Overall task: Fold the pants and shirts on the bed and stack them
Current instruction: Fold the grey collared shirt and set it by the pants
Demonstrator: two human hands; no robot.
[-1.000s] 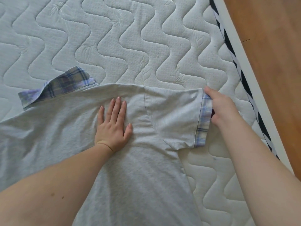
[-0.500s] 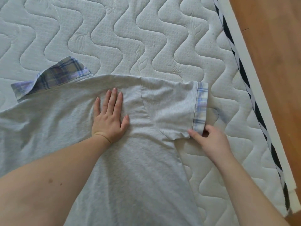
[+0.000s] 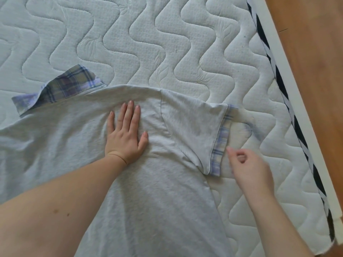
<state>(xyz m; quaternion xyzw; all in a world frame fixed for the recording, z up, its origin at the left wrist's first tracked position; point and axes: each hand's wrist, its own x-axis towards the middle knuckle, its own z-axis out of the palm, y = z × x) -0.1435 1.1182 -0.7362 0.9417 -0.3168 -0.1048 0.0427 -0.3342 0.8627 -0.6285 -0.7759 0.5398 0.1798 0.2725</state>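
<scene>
I count one shirt [image 3: 157, 201], grey, spread on the bed [image 3: 167, 43], with one plaid collar [image 3: 61, 88] and one plaid sleeve cuff [image 3: 220, 140]; I can read no label or writing on it. My left hand [image 3: 124, 134] lies flat on the shirt, fingers [image 3: 130, 112] straight and slightly spread, pressing the cloth beside the sleeve seam. My right hand [image 3: 248, 167] is blurred, just right of the cuff, fingers loosely curled and holding nothing. A wooden floor [image 3: 315, 71] lies beyond the bed's edge.

A quilted white mattress [image 3: 185, 52] bears a grey shirt [image 3: 157, 201] spread flat.
</scene>
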